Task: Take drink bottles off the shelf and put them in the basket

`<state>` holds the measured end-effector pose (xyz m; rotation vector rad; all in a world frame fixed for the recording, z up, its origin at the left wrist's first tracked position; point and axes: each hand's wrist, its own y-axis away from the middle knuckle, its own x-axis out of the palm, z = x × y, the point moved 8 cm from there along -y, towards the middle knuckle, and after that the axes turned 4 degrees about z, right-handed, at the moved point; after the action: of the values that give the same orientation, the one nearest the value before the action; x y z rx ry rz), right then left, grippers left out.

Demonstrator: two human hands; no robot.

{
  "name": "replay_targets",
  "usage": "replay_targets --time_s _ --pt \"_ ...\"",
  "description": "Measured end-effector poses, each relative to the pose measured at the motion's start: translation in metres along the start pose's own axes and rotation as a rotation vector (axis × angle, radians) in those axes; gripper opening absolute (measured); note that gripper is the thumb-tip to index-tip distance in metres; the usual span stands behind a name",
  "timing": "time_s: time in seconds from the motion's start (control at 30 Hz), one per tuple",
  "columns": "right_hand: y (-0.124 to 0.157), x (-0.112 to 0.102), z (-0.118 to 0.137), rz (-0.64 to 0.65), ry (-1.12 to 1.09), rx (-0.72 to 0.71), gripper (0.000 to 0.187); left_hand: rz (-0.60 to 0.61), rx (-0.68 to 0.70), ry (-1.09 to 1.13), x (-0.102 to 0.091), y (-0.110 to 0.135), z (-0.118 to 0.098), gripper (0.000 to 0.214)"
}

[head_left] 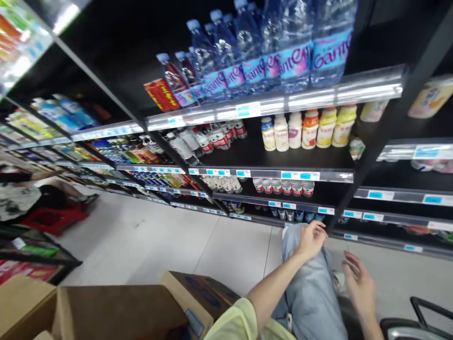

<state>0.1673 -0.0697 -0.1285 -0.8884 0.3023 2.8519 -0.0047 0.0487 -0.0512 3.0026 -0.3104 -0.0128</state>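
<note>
- Caution, lower left: an open brown cardboard box (120, 302) is standing close by the person. A left elbow swinging back could be catching its wall and shifting it.
- Caution, lower centre: a brown cardboard carton with dark printing (207, 293) is standing next to that box, near the pale yellow sleeve (233, 318). It is probably narrowing the foot space, so a sideways step could be striking it.
- Caution, upper centre: clear plastic bottles with blue caps and blue labels (247, 56) are standing upright near the front of the upper shelf (283, 101). A head or shoulder rising carelessly could be bumping them and toppling one.
- Left hand (313, 238): its fingers are bending loosely, partly open, and no object is showing in them. It is lying over the knee of the light blue denim trousers (307, 288); whether it is touching the cloth, one cannot tell.
- Trousers: the knee is pointing toward the bottom shelf, where small cans (299, 216) are standing.
- Right hand (359, 283): it is hovering just right of the trousers, half open, its fingers curling, apparently holding nothing.
- Caution, lower right: a black-framed object (433, 307) is sitting near the right forearm; an outward swing could be hitting it.
</note>
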Motion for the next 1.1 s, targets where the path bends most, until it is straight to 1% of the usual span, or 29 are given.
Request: replay_targets --time_s 0.07,0.1,0.13,0.17,0.2,0.23,0.27,0.3,0.37,0.43,0.5,0.57,0.63,0.67,0.7,0.73,0.8,0.87,0.93,0.97,1.03,1.07,1.1 --pt "-0.022 0.023 0.051 0.027 -0.065 -0.030 0.059 -0.068 -0.017 0.124 -0.018 0.002 0.005 0.028" --pt "-0.030 0.039 0.082 0.080 -0.048 -0.098 0.060 -0.105 -0.005 0.131 -0.030 0.005 0.004 0.026" --pt "-0.035 0.058 0.112 0.151 0.009 -0.170 0.061 -0.139 0.018 0.087 -0.044 0.008 0.001 0.025" --pt "-0.038 0.076 0.138 0.205 0.101 -0.212 0.061 -0.161 0.043 -0.017 -0.060 0.013 -0.005 0.024" --pt "-0.039 0.091 0.158 0.235 0.223 -0.226 0.063 -0.166 0.063 -0.157 -0.076 0.018 -0.011 0.023" --pt "-0.039 0.103 0.173 0.241 0.359 -0.208 0.065 -0.157 0.078 -0.313 -0.095 0.022 -0.019 0.022" --pt "-0.039 0.111 0.183 0.238 0.488 -0.178 0.067 -0.116 0.085 -0.484 -0.113 0.027 -0.026 0.021" --pt "-0.039 0.117 0.191 0.228 0.601 -0.149 0.067 -0.080 0.088 -0.564 -0.135 0.030 -0.032 0.018" --pt "-0.038 0.122 0.203 0.216 0.761 -0.147 0.062 -0.055 0.096 -0.646 -0.189 0.034 -0.051 0.013" --pt "-0.041 0.124 0.214 0.214 0.860 -0.232 0.051 -0.076 0.113 -0.741 -0.248 0.030 -0.079 0.014" --pt "-0.046 0.125 0.220 0.223 0.913 -0.325 0.043 -0.132 0.133 -0.838 -0.307 0.017 -0.117 0.015" --pt "-0.052 0.124 0.220 0.236 0.905 -0.365 0.039 -0.207 0.155 -0.924 -0.361 -0.001 -0.162 0.019" --pt "-0.059 0.126 0.219 0.247 0.854 -0.361 0.036 -0.273 0.171 -0.996 -0.406 -0.021 -0.209 0.029" --pt "-0.061 0.127 0.219 0.250 0.826 -0.350 0.034 -0.301 0.175 -1.054 -0.425 -0.031 -0.232 0.036" --pt "-0.064 0.130 0.220 0.254 0.798 -0.338 0.033 -0.346 0.145 -1.225 -0.441 -0.040 -0.253 0.043" --pt "-0.065 0.133 0.221 0.257 0.773 -0.323 0.032 -0.401 0.080 -1.371 -0.458 -0.048 -0.270 0.048" --pt "-0.069 0.139 0.223 0.260 0.732 -0.291 0.030 -0.459 0.023 -1.447 -0.486 -0.063 -0.301 0.056" --pt "-0.072 0.145 0.224 0.254 0.709 -0.265 0.029 -0.493 -0.018 -1.479 -0.508 -0.076 -0.324 0.062" --pt "-0.076 0.148 0.223 0.240 0.704 -0.247 0.029 -0.545 -0.038 -1.503 -0.527 -0.088 -0.345 0.064" --pt "-0.078 0.149 0.222 0.228 0.704 -0.238 0.029 -0.585 -0.020 -1.497 -0.535 -0.094 -0.357 0.061" --pt "-0.083 0.150 0.219 0.200 0.693 -0.225 0.029 -0.664 0.070 -1.458 -0.544 -0.105 -0.383 0.042" --pt "-0.086 0.149 0.218 0.186 0.680 -0.218 0.029 -0.688 0.139 -1.433 -0.543 -0.110 -0.397 0.030" --pt "-0.089 0.149 0.217 0.173 0.660 -0.206 0.028 -0.699 0.216 -1.411 -0.539 -0.115 -0.410 0.024"
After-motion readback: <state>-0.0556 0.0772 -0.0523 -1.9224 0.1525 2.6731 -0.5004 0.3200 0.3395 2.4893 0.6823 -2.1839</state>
